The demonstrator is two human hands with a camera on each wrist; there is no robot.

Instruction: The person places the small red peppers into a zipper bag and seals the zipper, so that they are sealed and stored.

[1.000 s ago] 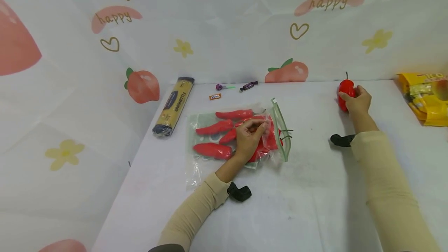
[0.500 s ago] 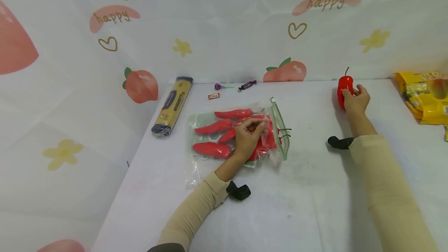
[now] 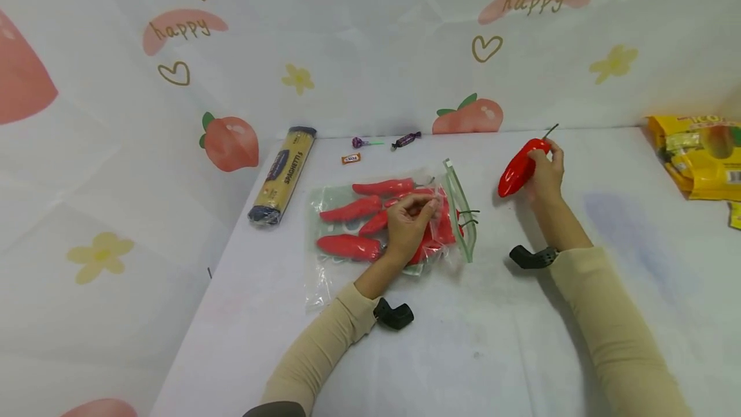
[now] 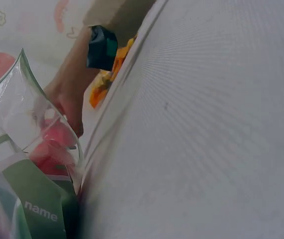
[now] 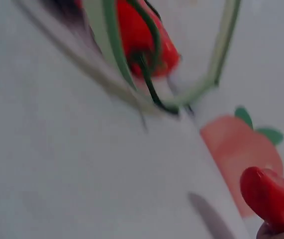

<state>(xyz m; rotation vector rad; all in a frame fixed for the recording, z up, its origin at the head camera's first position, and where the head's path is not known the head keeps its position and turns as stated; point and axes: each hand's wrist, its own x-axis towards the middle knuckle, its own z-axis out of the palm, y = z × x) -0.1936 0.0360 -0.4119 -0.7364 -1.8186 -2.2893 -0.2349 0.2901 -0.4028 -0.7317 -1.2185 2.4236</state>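
Observation:
A clear zip bag [image 3: 318, 288] lies on the table with several red chili peppers [image 3: 350, 247] inside. Its green zip edge [image 3: 457, 192] faces right, and two dark stems poke out through the mouth. My left hand [image 3: 405, 227] rests over the bag and pinches its clear upper film between thumb and fingers. To the right of the mouth, my right hand [image 3: 546, 176] grips another red chili pepper [image 3: 517, 169], tip pointing down and left, stem up. In the right wrist view that chili pepper [image 5: 271, 196] shows at the lower right corner, apart from the bag.
A spaghetti pack [image 3: 283, 176] lies left of the bag. Behind the bag are a lollipop [image 3: 359, 143], a small orange-wrapped sweet [image 3: 350, 158] and a purple-wrapped candy [image 3: 406, 141]. Yellow packages [image 3: 695, 156] sit at the far right, near the printed backdrop [image 3: 370, 50].
My right hand has carried the chili pepper leftward toward the bag's mouth, and the pepper has tilted from upright to slanting. My left hand has stayed on the bag.

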